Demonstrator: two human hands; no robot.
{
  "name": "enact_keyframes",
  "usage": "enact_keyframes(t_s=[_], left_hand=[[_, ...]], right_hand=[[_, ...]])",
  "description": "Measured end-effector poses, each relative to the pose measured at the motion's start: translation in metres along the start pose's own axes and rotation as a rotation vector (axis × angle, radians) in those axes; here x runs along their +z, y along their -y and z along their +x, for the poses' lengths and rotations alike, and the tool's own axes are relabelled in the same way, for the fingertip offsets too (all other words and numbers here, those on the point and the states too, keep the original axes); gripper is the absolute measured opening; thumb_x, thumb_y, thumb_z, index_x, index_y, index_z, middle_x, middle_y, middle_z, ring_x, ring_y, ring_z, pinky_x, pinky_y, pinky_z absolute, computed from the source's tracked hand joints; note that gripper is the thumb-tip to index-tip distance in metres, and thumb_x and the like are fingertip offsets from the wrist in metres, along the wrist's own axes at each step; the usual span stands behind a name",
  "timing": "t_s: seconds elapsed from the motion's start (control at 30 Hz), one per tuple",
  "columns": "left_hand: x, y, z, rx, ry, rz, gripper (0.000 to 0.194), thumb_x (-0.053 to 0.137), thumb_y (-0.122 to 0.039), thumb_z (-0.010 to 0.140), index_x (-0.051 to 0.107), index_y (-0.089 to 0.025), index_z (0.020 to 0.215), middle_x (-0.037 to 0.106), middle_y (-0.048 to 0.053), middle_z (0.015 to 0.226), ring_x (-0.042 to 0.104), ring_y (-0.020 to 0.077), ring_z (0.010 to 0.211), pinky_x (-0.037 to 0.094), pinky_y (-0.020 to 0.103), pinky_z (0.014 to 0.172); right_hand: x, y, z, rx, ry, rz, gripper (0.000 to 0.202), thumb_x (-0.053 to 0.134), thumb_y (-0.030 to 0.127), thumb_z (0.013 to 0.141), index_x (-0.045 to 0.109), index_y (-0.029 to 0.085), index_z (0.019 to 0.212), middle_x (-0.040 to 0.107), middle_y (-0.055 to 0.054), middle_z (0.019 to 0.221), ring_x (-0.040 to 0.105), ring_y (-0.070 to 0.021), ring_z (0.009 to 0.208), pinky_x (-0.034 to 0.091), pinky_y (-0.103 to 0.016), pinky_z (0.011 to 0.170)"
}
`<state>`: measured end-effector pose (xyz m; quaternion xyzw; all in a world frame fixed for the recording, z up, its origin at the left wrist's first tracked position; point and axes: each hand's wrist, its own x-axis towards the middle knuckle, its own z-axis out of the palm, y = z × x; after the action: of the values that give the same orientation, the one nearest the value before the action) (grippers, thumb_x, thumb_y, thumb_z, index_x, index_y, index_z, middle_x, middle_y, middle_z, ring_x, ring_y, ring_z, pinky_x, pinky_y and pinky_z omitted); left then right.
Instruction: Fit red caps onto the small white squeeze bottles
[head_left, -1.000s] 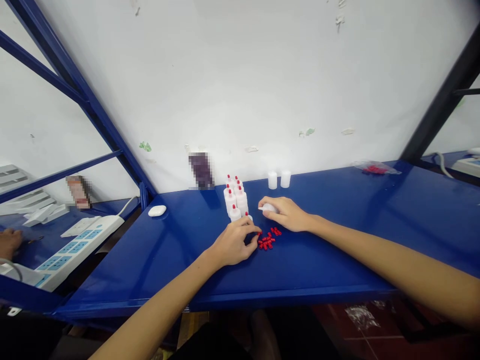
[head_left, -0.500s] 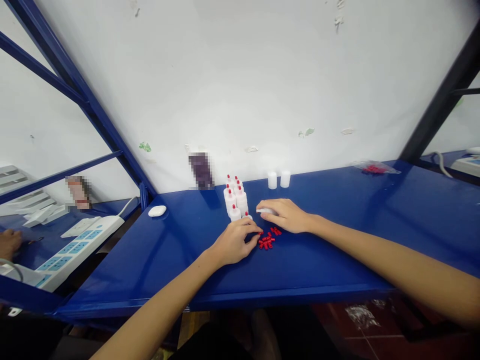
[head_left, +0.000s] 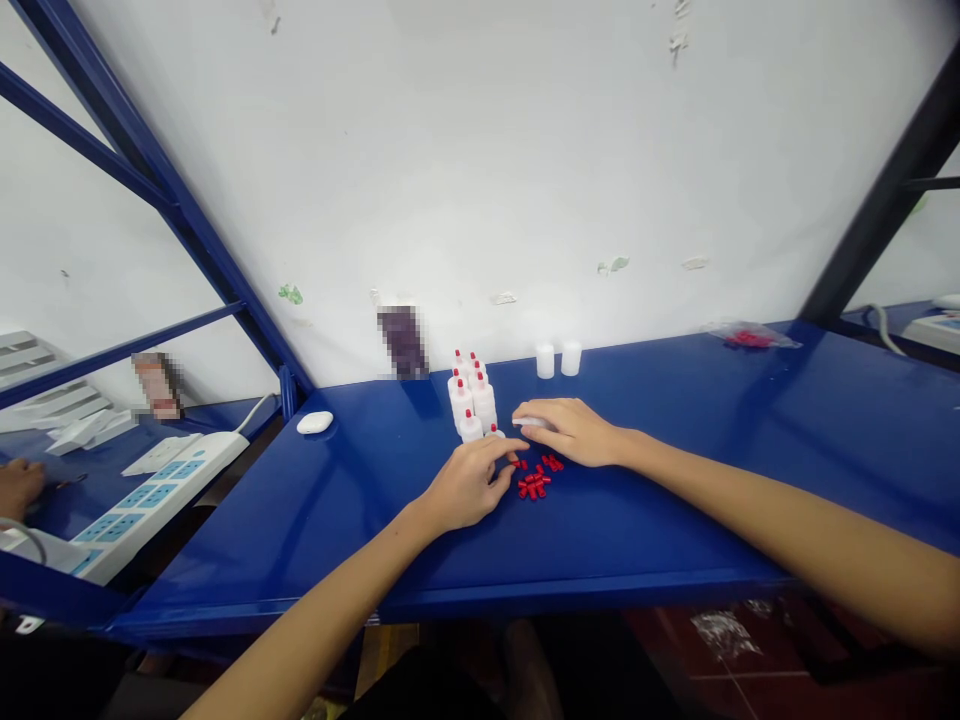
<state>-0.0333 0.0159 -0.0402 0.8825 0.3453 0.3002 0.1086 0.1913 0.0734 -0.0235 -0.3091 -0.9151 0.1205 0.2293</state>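
Note:
My left hand (head_left: 471,484) is over the blue table (head_left: 645,530), with the index finger stretched out and the thumb apart from it. Close to its fingertips lie several small red caps (head_left: 534,486), loose on the table. My right hand (head_left: 571,430) is wrapped round a white plastic bottle (head_left: 529,421), tilted over to the left and mostly hidden under the fingers. Just beyond my left hand, a cluster of white bottles (head_left: 484,402) with red tips stands upright. My left hand partly covers the nearest one.
Two white bottles (head_left: 571,358) stand by the wall. A clear bag of red caps (head_left: 746,337) lies at the far right. A white rounded case (head_left: 315,423) rests at the left, and a power strip (head_left: 142,510) is beyond the frame. Another person's hand (head_left: 22,485) shows at far left.
The index finger of my left hand has lifted and straightened away from the thumb, and a red cap now shows by the fingertips. My right hand has stayed put with the bottle.

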Motion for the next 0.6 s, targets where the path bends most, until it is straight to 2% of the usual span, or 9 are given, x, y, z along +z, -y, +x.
enact_keyframes(t_s=[0.1, 0.23, 0.47, 0.6], left_hand=[[0.003, 0.002, -0.001, -0.015, -0.107, 0.021, 0.029, 0.053, -0.012, 0.089, 0.058, -0.021, 0.116, 0.067, 0.0, 0.093, 0.045, 0.0064, 0.054, 0.047, 0.021, 0.064], [0.005, 0.004, 0.0, -0.035, -0.218, 0.054, 0.017, 0.053, -0.015, 0.09, 0.059, -0.018, 0.105, 0.061, -0.002, 0.078, 0.045, 0.0065, 0.052, 0.046, 0.02, 0.062], [0.005, 0.004, 0.0, -0.006, -0.264, 0.053, 0.01, 0.052, -0.018, 0.093, 0.06, -0.019, 0.1, 0.06, -0.002, 0.078, 0.045, 0.0063, 0.052, 0.043, 0.019, 0.058], [0.004, 0.003, 0.0, -0.006, -0.286, 0.047, 0.011, 0.05, -0.018, 0.094, 0.06, -0.019, 0.1, 0.061, -0.001, 0.08, 0.046, 0.0068, 0.053, 0.043, 0.02, 0.058]], right_hand=[[-0.002, 0.004, 0.0, -0.04, 0.047, -0.039, 0.024, 0.041, 0.034, 0.098, 0.062, 0.025, 0.105, 0.069, -0.004, 0.099, 0.063, -0.0222, 0.088, 0.041, -0.032, 0.075], [-0.003, 0.01, 0.001, -0.074, 0.083, -0.097, 0.019, 0.044, 0.029, 0.095, 0.062, 0.024, 0.099, 0.068, -0.003, 0.089, 0.06, -0.0203, 0.079, 0.036, -0.029, 0.067], [-0.004, 0.014, 0.003, -0.058, 0.111, -0.072, 0.022, 0.048, 0.029, 0.092, 0.058, 0.025, 0.111, 0.07, -0.002, 0.096, 0.062, -0.0217, 0.08, 0.035, -0.029, 0.066], [-0.002, 0.012, 0.002, -0.046, 0.087, -0.078, 0.018, 0.048, 0.029, 0.092, 0.059, 0.023, 0.103, 0.068, -0.003, 0.096, 0.061, -0.0211, 0.08, 0.036, -0.03, 0.068]])
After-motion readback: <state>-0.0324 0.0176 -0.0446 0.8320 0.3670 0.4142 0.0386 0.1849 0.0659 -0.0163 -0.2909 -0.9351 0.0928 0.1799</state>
